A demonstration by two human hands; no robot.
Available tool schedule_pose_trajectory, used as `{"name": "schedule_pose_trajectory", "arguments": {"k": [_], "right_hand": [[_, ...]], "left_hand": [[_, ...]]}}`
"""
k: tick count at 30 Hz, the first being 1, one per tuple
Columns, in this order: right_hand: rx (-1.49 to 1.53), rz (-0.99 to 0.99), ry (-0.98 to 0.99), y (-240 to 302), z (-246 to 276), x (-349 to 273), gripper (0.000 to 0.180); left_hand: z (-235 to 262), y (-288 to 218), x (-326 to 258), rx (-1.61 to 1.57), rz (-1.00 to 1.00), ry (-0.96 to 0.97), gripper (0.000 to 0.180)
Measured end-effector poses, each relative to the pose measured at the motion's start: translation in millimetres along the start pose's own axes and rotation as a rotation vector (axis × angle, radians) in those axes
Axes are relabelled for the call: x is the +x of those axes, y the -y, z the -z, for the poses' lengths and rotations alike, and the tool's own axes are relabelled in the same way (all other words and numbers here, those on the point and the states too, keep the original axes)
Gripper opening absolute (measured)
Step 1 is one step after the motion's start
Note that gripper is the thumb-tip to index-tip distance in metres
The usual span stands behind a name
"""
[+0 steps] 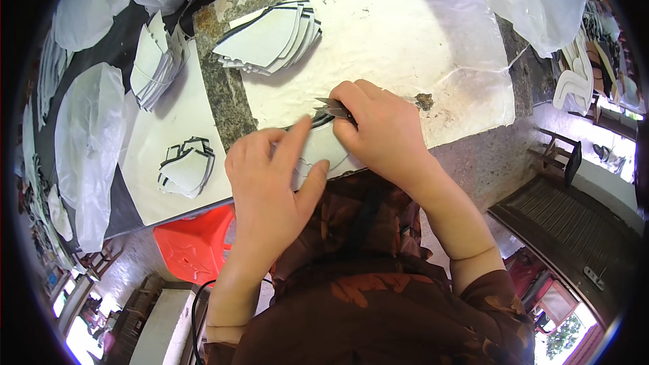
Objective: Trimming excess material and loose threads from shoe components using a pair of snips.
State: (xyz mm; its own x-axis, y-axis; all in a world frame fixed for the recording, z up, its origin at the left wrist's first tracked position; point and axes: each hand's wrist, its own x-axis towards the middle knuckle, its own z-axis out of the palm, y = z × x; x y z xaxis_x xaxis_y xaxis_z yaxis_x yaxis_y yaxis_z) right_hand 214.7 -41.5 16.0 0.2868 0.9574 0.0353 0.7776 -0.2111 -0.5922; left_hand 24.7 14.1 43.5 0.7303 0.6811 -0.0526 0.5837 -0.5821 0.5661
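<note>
Near the front edge of the table, a white, curved cut piece with a black edge (319, 150) lies under both my hands. My left hand (263, 179) rests on it with fingers stretched and apart, the index fingertip at the black edge and the thumb at the lower side. In my right hand (389, 128) are small thread snips (331, 109), their metal blades pointing left over the black edge. The right fingers are wrapped round the grip, which they mostly hide. Beyond my hands sits a fanned stack of similar white pieces (267, 39).
A tied bundle of white pieces (154, 67) and a smaller black-edged stack (186, 167) lie to the left. Clear plastic bags (88, 142) line the table's left and far sides. A red plastic stool (194, 243) stands below the table edge. A dark wooden bench (564, 230) is at right.
</note>
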Motion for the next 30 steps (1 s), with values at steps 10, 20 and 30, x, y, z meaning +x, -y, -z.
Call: {"name": "schedule_pose_trajectory", "arguments": {"k": [10,20,30], "right_hand": [[0.385,-0.059,0.073,-11.0,20.9,-1.5,0.023],[0.405,-0.021,0.137,-12.0,26.0,-11.4,0.029],[0.349,-0.030,0.267,-13.5,30.0,-10.0,0.039]], "left_hand": [[-19.3,9.0,-3.3,0.091,-0.014,-0.223,0.047],[-14.4,5.2,6.5,0.029,-0.098,-0.201,0.043],[-10.2,6.0,7.7,0.094,-0.042,-0.221,0.050]]}}
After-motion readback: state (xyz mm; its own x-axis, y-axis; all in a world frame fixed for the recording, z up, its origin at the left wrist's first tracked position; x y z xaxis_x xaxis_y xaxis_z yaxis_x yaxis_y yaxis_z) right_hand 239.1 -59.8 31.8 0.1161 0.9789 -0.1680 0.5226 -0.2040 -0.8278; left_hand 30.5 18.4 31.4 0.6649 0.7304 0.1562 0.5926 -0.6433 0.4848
